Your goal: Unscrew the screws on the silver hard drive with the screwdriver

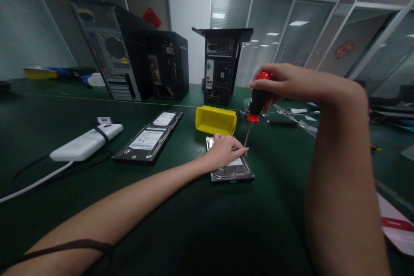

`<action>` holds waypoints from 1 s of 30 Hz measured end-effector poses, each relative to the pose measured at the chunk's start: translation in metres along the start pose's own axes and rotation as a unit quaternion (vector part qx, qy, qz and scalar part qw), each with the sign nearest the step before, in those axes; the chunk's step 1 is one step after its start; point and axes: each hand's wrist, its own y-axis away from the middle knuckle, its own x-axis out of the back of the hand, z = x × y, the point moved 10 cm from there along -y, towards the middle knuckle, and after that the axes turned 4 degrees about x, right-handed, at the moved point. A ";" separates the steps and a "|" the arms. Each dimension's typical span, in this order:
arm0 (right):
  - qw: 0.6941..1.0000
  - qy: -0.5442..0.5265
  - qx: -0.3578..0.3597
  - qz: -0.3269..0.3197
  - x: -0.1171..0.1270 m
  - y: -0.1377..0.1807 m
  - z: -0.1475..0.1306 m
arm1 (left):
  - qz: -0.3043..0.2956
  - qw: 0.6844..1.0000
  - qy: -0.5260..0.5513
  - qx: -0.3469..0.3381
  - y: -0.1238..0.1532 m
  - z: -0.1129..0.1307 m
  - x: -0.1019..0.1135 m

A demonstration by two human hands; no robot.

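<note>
A hard drive (233, 174) lies on the green table in front of me, label side up. My left hand (224, 151) rests across it and grips it, fingers bent and thumb near its right edge. In my right hand (270, 84) is a screwdriver (258, 102) with a red and black handle, held from above. Its thin shaft slants down to the drive's right edge, beside the left fingertips. Those fingertips partly hide where the tip meets the drive. Just behind the drive stands a yellow plastic bin (216, 120), its open side towards me.
Two more hard drives, a nearer one (144, 143) and a farther one (166, 118), lie to the left. Beyond a white power strip (87, 141) stand black computer cases (129, 51), with another case (221, 67) at centre back. A dark pen-like tool (282, 123) and small scraps lie right.
</note>
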 end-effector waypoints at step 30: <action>0.999 0.030 -0.001 0.017 0.003 0.000 0.000 | -0.008 1.000 0.011 0.002 -0.001 -0.001 -0.001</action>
